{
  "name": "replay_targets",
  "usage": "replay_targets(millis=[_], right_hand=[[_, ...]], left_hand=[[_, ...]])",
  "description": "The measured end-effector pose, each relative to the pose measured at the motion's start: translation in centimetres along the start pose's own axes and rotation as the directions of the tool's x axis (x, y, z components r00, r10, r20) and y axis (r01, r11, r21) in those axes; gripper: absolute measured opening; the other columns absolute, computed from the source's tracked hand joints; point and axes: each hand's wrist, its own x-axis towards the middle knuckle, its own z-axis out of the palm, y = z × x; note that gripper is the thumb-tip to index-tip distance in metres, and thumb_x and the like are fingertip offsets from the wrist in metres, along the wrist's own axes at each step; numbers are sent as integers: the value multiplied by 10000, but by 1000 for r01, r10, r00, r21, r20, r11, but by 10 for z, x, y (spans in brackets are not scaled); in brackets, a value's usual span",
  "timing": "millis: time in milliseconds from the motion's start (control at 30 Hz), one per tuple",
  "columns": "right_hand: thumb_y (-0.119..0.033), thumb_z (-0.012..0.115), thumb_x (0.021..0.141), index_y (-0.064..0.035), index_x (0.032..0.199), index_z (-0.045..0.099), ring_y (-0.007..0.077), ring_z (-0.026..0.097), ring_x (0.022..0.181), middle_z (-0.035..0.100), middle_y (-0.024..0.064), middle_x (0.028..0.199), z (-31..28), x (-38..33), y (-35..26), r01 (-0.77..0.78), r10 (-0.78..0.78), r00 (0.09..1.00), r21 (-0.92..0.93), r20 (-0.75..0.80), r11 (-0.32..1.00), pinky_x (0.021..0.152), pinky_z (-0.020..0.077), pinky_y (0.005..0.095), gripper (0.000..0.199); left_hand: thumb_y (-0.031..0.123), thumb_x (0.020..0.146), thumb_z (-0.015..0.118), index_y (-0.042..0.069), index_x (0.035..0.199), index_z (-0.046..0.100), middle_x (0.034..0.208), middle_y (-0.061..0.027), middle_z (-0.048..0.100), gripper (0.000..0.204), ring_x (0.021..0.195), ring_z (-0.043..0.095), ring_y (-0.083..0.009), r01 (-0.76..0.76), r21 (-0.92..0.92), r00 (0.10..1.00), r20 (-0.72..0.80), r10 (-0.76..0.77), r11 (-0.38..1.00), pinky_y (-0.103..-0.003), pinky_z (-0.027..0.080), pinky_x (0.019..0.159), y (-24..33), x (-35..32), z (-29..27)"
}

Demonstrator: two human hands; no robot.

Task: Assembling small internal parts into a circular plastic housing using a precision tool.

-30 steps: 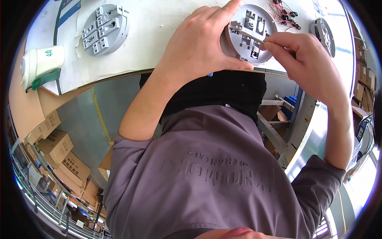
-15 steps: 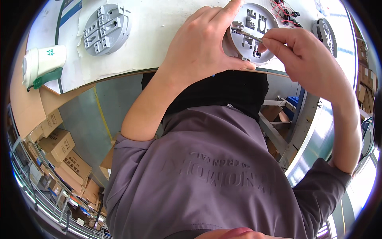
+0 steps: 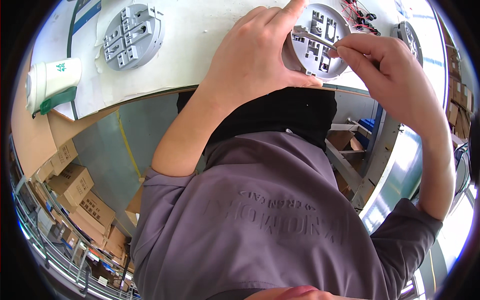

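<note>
With the left hand (image 3: 250, 60) cupping the round grey moulded base (image 3: 317, 42) and the right hand (image 3: 387, 75) pinching a thin metal strip (image 3: 312, 36) against it, that strip could easily slip.

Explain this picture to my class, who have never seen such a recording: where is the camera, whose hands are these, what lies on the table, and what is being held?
The camera is worn on a person's head and looks down, so the purple shirt and both forearms belong to that person. Its fisheye lens bends straight edges, such as the table rim. The left hand grips a round grey plastic part at the table edge. The right hand pinches a thin metal strip and holds it against that part. Also on the table: a second grey round part, a white paper cup lying on its side, some red and black wires, and another round piece at the far right. Cardboard boxes stand on the floor below.
</note>
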Motion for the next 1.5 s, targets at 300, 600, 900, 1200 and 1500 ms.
replay_targets(millis=[300,600,900,1200,1500], right_hand=[[-71,792,951,23,1107,772,150,515,555,682,57,851,15,-18,1,181,-209,953,-138,-220,974,541,419,287,183],[5,866,816,-41,1033,634,167,664,690,747,86,1332,98,-19,17,150,-262,771,-234,-580,961,704,580,292,321],[85,821,848,-2,919,607,115,583,708,796,79,1366,24,-63,79,69,212,586,309,-782,949,664,476,237,242],[-35,930,776,-19,1148,756,204,683,827,790,54,1379,-16,-67,143,-397,382,610,149,-694,906,750,548,306,410],[-161,1036,643,-127,1485,698,341,735,1154,724,155,1452,-25,-55,193,-212,260,645,159,-719,964,1012,615,447,907]], left_hand=[[420,706,994,-44,1592,480,1181,-170,713,1124,987,686,-311,72,31,997,-10,-72,997,-419,566,945,2,1,0],[-13,801,888,27,1518,604,1094,-115,759,773,944,689,-231,598,-466,800,308,-514,652,-355,569,830,-4,6,-31],[0,957,764,32,1189,790,1015,-82,703,235,865,618,-217,210,34,977,-37,-209,977,-336,531,787,0,-1,-14],[23,996,716,37,1199,789,1163,-75,647,216,913,593,-217,263,63,964,-55,-259,963,-347,528,828,3,0,-4],[23,994,708,44,1199,783,1167,-65,641,219,955,595,-220,196,103,980,-62,-190,975,-352,530,853,1,-1,-4]])
